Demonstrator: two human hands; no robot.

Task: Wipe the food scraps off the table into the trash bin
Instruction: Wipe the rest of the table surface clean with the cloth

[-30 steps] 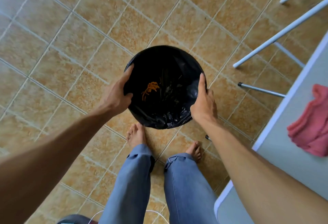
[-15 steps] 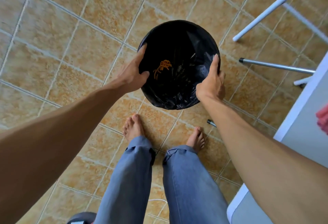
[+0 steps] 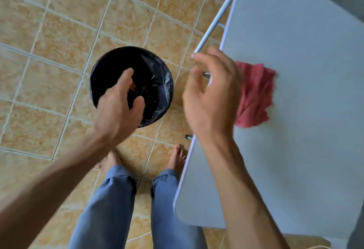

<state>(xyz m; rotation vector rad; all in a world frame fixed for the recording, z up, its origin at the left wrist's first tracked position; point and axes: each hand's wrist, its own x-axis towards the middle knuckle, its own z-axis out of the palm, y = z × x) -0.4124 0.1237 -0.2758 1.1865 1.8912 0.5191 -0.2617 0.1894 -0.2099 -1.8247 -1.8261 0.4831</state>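
A round trash bin (image 3: 155,83) lined with a black bag stands on the tiled floor; a bit of orange food scrap (image 3: 132,86) shows inside it. My left hand (image 3: 118,110) hovers above the bin's near rim, fingers apart, holding nothing. My right hand (image 3: 210,95) is raised and blurred between the bin and the table, fingers spread and empty. A crumpled red cloth (image 3: 256,95) lies on the grey table (image 3: 295,51) just right of my right hand. I see no scraps on the tabletop.
The table's white metal legs (image 3: 214,20) run along its left edge beside the bin. My bare feet (image 3: 177,158) and blue trousers stand on the tan tiled floor (image 3: 59,32) right below the bin. A thin white cord (image 3: 137,237) lies on the floor.
Both hands have let go of the bin's rim and lifted away. The bin now stands on the floor. My view has swung right, bringing the table and red cloth into sight.
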